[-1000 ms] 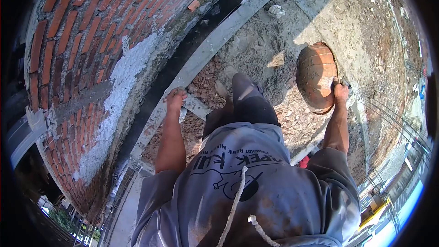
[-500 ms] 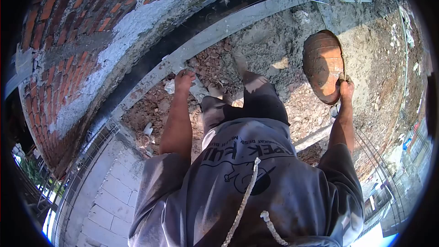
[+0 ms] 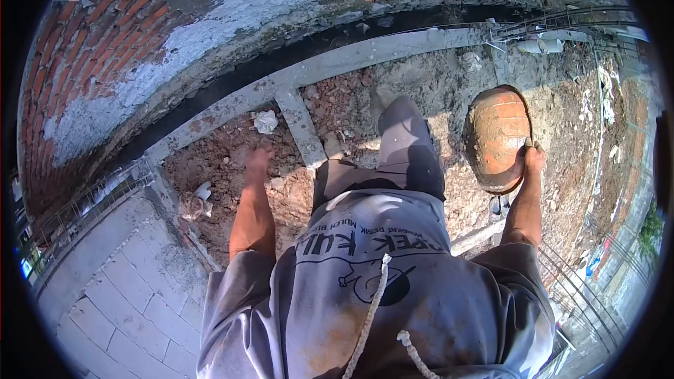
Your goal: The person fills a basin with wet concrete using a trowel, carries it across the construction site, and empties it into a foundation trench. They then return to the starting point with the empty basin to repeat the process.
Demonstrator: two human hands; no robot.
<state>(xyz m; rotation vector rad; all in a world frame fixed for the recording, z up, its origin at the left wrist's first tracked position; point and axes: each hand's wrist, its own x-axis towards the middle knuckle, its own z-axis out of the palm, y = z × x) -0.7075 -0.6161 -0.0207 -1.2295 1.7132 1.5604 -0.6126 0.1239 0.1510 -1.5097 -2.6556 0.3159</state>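
My right hand [image 3: 534, 160] grips the near right rim of an orange basin [image 3: 500, 133] with grey mortar or mud smeared on it. The thumb lies over the edge, and the basin hangs out to the right of my legs, its ribbed orange surface facing me. My left hand [image 3: 259, 160] is held out over reddish, broken soil on the left, apart from anything I can make out. Motion smears its fingers. A crumpled white bag or wrapper [image 3: 266, 122] lies on the soil just beyond it.
A concrete beam [image 3: 379, 48] runs along a dark trench [image 3: 337, 41] beside a brick wall [image 3: 112, 35]. A short cross beam [image 3: 298, 125] lies between my left hand and my legs. Pale blocks [image 3: 133, 295] stand at lower left. Thin steel bars [image 3: 583, 288] extend at right.
My view has shifted as I move forward. The basin remains in my right hand and now shows more of its face. My left hand has swung back and left, away from the cross beam.
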